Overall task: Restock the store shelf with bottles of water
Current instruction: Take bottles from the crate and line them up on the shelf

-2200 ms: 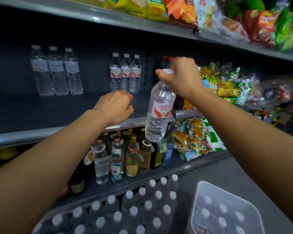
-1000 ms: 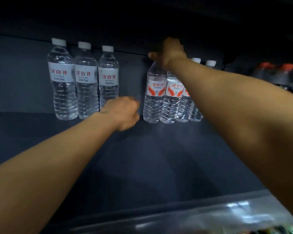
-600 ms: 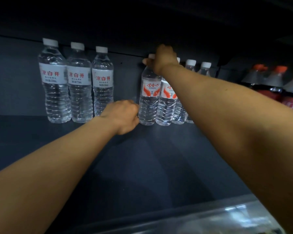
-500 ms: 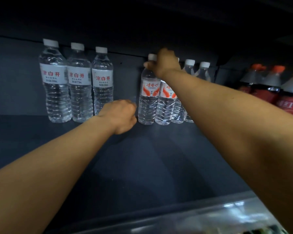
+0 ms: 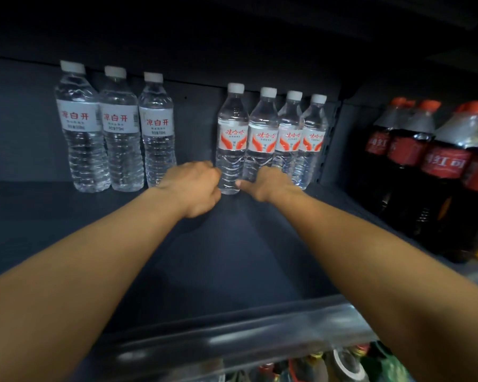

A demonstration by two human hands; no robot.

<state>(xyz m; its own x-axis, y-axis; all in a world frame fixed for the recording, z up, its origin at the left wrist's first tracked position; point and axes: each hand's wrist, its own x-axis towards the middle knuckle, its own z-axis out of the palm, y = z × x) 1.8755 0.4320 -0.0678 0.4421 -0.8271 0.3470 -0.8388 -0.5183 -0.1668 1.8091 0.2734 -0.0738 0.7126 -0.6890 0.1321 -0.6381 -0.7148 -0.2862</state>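
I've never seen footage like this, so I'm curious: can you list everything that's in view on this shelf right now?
Water bottles with plain white labels: three, clear with white caps, back left of the shelf, side by side.
Water bottles with orange-and-white labels: four, clear with white caps, back centre, in a close row.
Cola bottles: several, dark with red labels and orange caps, at the right.
Shelf: one, dark, mostly bare in front.
Shelf's front rail: one, shiny, near edge; blurred goods below it.
Left hand: fingers curled, beside the leftmost orange-labelled bottle's base.
Right hand: at the base of that row.
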